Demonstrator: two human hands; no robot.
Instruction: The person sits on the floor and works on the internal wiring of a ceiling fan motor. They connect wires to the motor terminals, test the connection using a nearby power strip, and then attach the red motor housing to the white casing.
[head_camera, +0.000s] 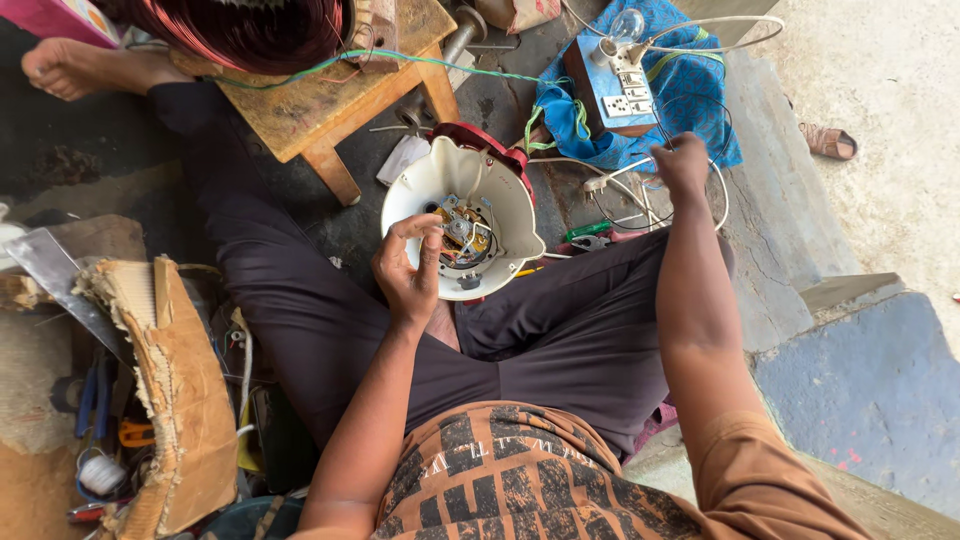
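Brown shirt (520, 475) with black block pattern, dark trousers (560, 340), bare forearms.
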